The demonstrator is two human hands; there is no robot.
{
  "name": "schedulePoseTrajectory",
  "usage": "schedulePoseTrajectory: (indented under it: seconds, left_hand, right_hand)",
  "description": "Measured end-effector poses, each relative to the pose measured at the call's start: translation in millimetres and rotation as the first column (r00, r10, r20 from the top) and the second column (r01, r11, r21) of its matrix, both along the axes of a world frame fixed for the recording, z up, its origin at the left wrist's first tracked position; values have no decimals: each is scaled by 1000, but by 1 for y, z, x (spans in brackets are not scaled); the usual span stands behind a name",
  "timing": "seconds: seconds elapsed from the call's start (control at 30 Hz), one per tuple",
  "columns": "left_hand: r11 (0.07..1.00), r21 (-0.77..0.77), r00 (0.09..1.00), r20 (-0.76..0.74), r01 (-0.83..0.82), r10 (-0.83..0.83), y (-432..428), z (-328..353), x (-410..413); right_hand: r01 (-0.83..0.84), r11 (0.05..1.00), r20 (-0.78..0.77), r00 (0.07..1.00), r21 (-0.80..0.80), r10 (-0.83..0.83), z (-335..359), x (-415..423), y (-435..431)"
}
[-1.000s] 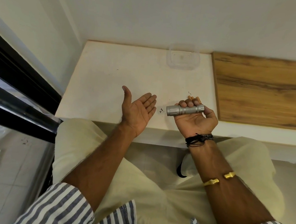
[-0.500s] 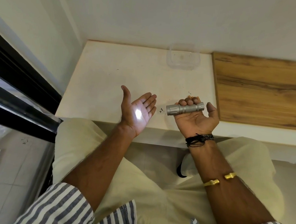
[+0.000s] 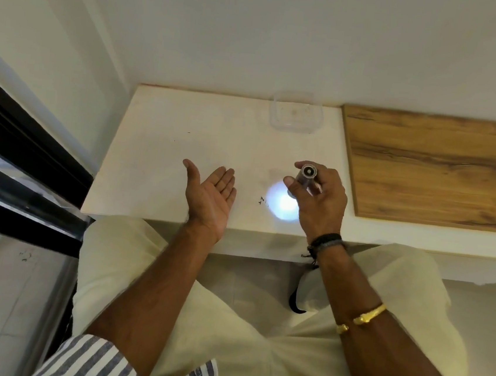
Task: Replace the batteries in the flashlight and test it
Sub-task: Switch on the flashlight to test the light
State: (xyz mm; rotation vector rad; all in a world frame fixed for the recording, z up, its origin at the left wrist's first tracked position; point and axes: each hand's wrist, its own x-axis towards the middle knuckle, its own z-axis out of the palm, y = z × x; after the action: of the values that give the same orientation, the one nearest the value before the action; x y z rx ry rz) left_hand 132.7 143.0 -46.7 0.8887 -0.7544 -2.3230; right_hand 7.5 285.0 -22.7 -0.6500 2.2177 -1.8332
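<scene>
My right hand [image 3: 320, 200] grips a small silver flashlight [image 3: 307, 177] nearly upright, tail cap facing up and lens pointing down. The flashlight is lit and throws a bright round spot [image 3: 282, 203] on the white tabletop [image 3: 184, 138] just left of that hand. My left hand [image 3: 211, 194] hovers over the table's front edge, palm up, fingers apart, holding nothing. No loose batteries show.
A clear plastic container [image 3: 296, 111] stands at the back of the white tabletop by the wall. A wooden board [image 3: 438, 168] lies to the right. A dark window frame [image 3: 15, 145] runs along the left. My knees sit below the table edge.
My right hand has turned the flashlight from lying sideways, aimed at my left palm, to pointing down. The light spot moved from my left palm onto the tabletop.
</scene>
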Motion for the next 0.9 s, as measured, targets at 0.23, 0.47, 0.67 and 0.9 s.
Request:
schedulePoseTrajectory:
  seconds: [0.23,0.47,0.67,0.9]
  left_hand:
    - [999,-41,999,38,1,0,2,2,1]
    - [1000,-31,999,35,3,-2,1,2,2]
    - [1000,-22,1000,24,0,0,1,3,2]
    - [999,-36,999,31,17,-16,4,5,1]
  right_hand:
    - [64,955,-139,984,-290,-109,7,1,-1]
    - [34,954,100,995,-299,-5,12,-3,3]
    - [214,970,-7,976,-114,-216,9,2,2]
    - [88,962,46,996,-260,-79,7,-3,4]
